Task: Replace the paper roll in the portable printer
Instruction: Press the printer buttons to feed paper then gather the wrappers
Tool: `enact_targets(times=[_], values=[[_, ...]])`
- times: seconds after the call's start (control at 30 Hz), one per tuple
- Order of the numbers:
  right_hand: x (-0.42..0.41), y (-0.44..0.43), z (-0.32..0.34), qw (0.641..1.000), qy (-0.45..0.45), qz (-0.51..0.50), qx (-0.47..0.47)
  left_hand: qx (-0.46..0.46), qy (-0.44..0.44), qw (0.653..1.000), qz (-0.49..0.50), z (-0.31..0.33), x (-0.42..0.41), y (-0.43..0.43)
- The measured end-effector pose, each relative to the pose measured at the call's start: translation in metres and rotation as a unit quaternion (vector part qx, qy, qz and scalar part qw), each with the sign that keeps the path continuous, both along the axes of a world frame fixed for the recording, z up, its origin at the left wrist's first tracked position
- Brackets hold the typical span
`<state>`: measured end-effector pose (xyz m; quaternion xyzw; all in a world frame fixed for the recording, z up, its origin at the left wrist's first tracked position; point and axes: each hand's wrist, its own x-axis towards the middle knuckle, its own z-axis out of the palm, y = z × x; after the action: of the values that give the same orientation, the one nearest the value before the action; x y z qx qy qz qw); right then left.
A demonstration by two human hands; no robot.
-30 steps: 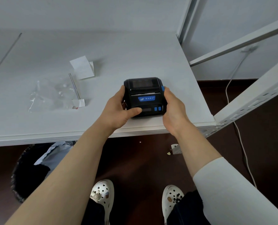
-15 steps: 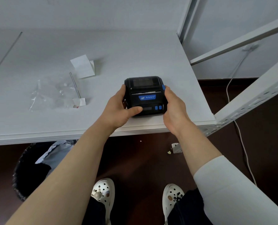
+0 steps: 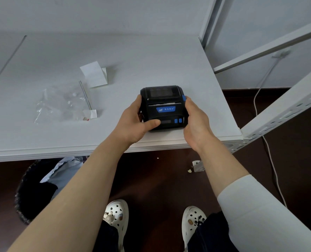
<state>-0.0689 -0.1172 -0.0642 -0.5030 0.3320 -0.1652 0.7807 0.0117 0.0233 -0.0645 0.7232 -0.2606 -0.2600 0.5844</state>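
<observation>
A black portable printer (image 3: 164, 106) with a blue label and two blue buttons rests on the white table (image 3: 151, 57) near its front right corner. Its lid is closed, and a thin strip of white paper shows at the slot. My left hand (image 3: 135, 122) grips the printer's left side, thumb lying across the front face. My right hand (image 3: 196, 119) grips the right side, fingertips by the blue side latch. No paper roll is visible; the inside of the printer is hidden.
An empty clear plastic bag (image 3: 62, 104) and a folded white paper piece (image 3: 94, 74) lie to the left on the table. White metal shelf struts (image 3: 282, 106) rise at the right. A dark bin (image 3: 36, 190) stands below, and a white cable (image 3: 271, 160) runs across the floor.
Both hands stay on the printer. The printer and hands have barely shifted; the view has moved slightly.
</observation>
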Motion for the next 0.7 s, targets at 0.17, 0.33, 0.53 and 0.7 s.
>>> enact_targets(times=[0.17, 0.33, 0.53, 0.7], values=[[-0.001, 0.0006, 0.0005, 1.0, -0.003, 0.006, -0.009, -0.002, -0.001, 1.0, 0.002, -0.0001, -0.0004, 0.0], [-0.0016, 0.002, 0.0019, 1.0, 0.001, -0.002, -0.006, 0.0, -0.007, 1.0, 0.002, 0.0009, -0.0008, -0.0003], [-0.0018, 0.0024, 0.0022, 1.0, -0.003, -0.004, -0.004, 0.002, -0.002, 1.0, 0.003, 0.0006, -0.0009, -0.0001], [-0.0018, 0.0023, 0.0025, 1.0, -0.003, -0.006, -0.004, 0.008, -0.013, 1.0, 0.003, 0.0009, -0.0013, -0.0003]])
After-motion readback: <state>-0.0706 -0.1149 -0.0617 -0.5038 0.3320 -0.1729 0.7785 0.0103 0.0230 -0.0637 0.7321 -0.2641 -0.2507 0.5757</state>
